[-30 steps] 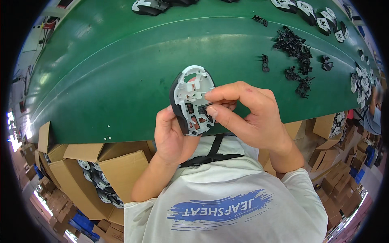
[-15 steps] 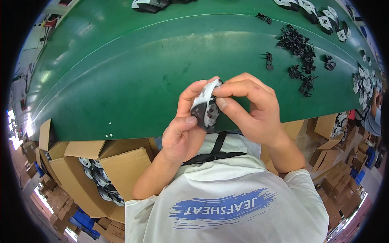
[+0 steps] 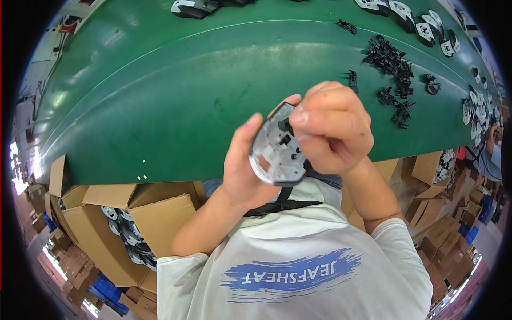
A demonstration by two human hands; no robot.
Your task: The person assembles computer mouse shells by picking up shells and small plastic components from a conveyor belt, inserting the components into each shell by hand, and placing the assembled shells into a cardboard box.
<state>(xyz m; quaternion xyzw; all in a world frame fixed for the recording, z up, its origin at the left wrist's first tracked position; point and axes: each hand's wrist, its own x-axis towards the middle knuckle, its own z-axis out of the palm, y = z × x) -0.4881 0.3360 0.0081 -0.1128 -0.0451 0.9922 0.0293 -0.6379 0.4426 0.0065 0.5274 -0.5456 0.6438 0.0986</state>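
My left hand (image 3: 242, 170) is wrapped around a computer mouse shell (image 3: 277, 154), above the near edge of the table. The shell's hollow grey inner side is turned up, and small black parts (image 3: 286, 140) show inside it. Over the shell's upper right, my right hand (image 3: 336, 125) is closed in a pinch, its fingertips beside a black piece at the shell's far end. What the pinch holds, if anything, is hidden by the fingers.
On the green table (image 3: 160, 101), a pile of black plastic brackets (image 3: 392, 58) lies at the right. White-and-black mouse shells (image 3: 402, 15) line the far right and far left. An open cardboard box (image 3: 106, 234) with more shells stands at the left. Another person (image 3: 488, 160) is at the right edge.
The mouse shell has been turned over from its side, so its hollow inside now faces up. My right hand has shifted slightly up and curled closer over it.
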